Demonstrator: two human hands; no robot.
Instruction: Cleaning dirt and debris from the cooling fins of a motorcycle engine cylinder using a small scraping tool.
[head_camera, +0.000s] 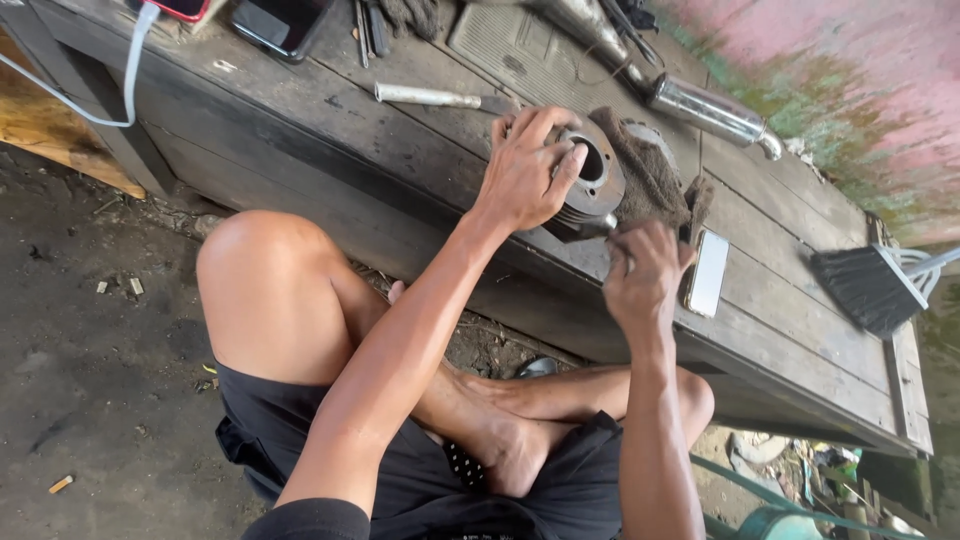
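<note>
A round grey metal engine cylinder (598, 175) with cooling fins and a central bore rests on the wooden bench (400, 160). My left hand (530, 165) grips its near rim from above, fingers spread over the top. My right hand (645, 275) is closed on a dirty brown rag (650, 180) that lies against the cylinder's right side. My bare knee and crossed legs sit below the bench's front edge.
On the bench lie a white phone (707, 273), a metal-handled tool (440, 97), a chrome exhaust pipe (700, 108), a dark phone (280, 22) and a black brush (868, 287). A white cable (130, 80) hangs off the left end. Dirt floor lies below.
</note>
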